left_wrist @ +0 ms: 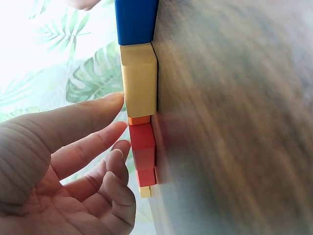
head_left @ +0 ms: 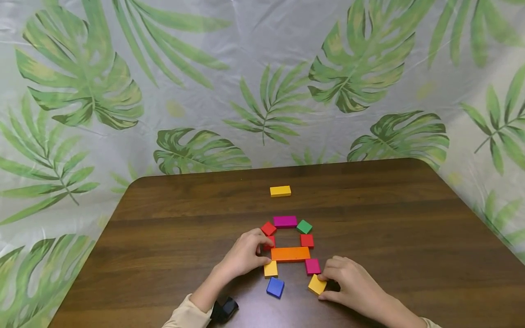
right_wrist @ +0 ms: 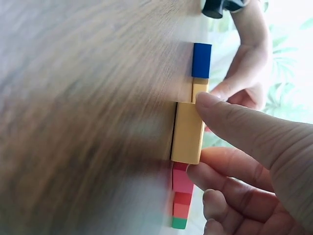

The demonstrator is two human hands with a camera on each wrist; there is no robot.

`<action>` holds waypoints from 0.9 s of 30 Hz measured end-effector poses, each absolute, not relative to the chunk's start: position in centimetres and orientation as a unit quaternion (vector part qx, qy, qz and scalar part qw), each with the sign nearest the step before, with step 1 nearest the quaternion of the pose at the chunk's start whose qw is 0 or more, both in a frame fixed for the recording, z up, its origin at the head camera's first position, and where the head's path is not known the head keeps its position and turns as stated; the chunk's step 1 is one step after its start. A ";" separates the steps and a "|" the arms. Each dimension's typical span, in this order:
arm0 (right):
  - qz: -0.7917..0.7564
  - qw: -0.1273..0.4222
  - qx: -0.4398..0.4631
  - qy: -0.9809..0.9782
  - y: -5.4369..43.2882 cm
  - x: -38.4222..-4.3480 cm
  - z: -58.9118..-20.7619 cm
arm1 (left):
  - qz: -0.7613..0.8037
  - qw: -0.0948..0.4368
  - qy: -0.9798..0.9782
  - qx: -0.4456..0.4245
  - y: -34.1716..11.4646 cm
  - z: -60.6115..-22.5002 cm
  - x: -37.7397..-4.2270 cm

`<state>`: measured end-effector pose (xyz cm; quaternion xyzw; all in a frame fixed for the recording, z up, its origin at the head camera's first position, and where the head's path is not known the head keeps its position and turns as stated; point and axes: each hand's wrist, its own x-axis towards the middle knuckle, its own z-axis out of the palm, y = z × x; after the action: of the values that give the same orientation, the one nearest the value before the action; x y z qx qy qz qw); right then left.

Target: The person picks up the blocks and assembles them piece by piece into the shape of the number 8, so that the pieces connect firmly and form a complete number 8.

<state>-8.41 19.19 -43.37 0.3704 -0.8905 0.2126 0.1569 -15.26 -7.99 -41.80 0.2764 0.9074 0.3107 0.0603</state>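
My left hand (head_left: pixel 245 253) is at the left side of an A-like outline of coloured blocks. Its thumb tip touches a yellow block (head_left: pixel 270 269), and the index fingertip lies on a red block (head_left: pixel 270 244). In the left wrist view the fingers are loosely bent beside the yellow block (left_wrist: pixel 139 81) and red block (left_wrist: pixel 143 142). My right hand (head_left: pixel 353 283) pinches another yellow block (head_left: pixel 317 284) at the lower right, thumb and index finger on its sides; this block (right_wrist: pixel 188 132) stays on the table. A blue block (head_left: pixel 275 288) lies between the hands.
An orange bar (head_left: pixel 290 254) spans the middle. Around it sit a purple bar (head_left: pixel 285 222), a green block (head_left: pixel 304 227), red blocks (head_left: pixel 306 240) and a magenta block (head_left: pixel 312 266). One yellow bar (head_left: pixel 280 191) lies apart, farther back on the wooden table (head_left: pixel 184 218).
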 end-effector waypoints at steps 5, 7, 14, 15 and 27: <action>0.199 0.168 0.373 -0.891 19.0 -8.7 -43.2 | 0.308 0.052 0.907 0.283 -8.0 -41.6 -15.4; 0.198 0.170 0.371 -0.891 19.0 -8.7 -43.2 | 0.306 0.051 0.908 0.282 -8.0 -41.5 -15.4; 0.202 0.187 0.390 -0.879 19.2 -8.7 -43.0 | 0.308 0.057 0.908 0.278 -8.0 -41.7 -15.1; 0.206 0.198 0.392 -0.875 19.2 -8.8 -42.8 | 0.306 0.056 0.909 0.278 -7.9 -41.7 -15.0; 0.233 0.148 0.338 -0.900 19.3 -13.9 -39.8 | 0.296 0.055 0.915 0.269 -8.0 -41.9 -15.1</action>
<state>-13.95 19.27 -39.79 0.3384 -0.8996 0.2329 0.1483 -15.10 -7.99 -41.91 0.2690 0.9148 0.2961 0.0553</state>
